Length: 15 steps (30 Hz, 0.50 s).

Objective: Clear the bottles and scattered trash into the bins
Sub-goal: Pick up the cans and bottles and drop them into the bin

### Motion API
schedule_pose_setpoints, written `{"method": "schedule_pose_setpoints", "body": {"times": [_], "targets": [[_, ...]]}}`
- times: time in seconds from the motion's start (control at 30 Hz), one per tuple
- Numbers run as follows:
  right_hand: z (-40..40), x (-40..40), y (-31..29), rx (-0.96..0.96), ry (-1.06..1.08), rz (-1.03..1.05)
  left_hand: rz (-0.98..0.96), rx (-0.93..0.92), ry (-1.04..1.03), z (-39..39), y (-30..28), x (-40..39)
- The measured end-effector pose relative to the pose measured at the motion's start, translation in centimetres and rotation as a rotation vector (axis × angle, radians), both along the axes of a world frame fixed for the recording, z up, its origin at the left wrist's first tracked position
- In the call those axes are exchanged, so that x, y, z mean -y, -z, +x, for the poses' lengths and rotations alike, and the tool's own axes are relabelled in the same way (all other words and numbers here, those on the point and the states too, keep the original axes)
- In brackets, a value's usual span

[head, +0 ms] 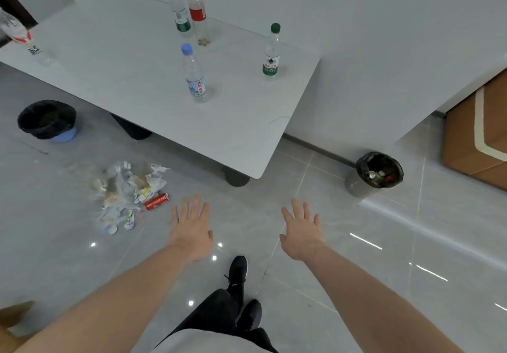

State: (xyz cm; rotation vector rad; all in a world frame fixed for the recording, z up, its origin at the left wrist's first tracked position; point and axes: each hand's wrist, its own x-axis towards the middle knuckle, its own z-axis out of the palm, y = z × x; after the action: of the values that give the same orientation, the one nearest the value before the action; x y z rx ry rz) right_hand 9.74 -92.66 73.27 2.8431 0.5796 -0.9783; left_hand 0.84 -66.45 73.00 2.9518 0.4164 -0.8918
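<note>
Several plastic bottles stand upright on the white table (131, 59): a blue-capped one (194, 74) nearest me, a green-capped one (271, 52) to its right, and at the back a green-capped one (178, 8) beside a yellow-capped, red-labelled one (197, 9). A crumpled bottle (20, 38) lies at the table's left end. On the floor sits a pile of crumpled paper and wrappers (123, 193) with a red can (156, 201) at its right edge. My left hand (192, 232) and my right hand (301, 234) hover over the floor, palms down, fingers spread, holding nothing.
A blue bin with a black liner (48, 121) stands on the floor at the left. A grey bin with a black liner (377, 174), holding some cans, stands at the right by the wall. Brown furniture (477, 138) is at far right. My black shoes (241, 295) are below.
</note>
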Motion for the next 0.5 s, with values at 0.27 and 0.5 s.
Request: {"method": "schedule_pose_setpoints", "body": {"times": [0.27, 0.5], "targets": [[-6.6, -6.7, -1.4, -0.014, -0.105, 0.019, -0.003, -0.01, -0.109, -7.8, -1.3, -6.4], [-9.0, -15.5, -1.4, -0.001, -0.107, 0.005, -0.018, 0.089, -0.11, -9.5, -1.2, -15.6]]}}
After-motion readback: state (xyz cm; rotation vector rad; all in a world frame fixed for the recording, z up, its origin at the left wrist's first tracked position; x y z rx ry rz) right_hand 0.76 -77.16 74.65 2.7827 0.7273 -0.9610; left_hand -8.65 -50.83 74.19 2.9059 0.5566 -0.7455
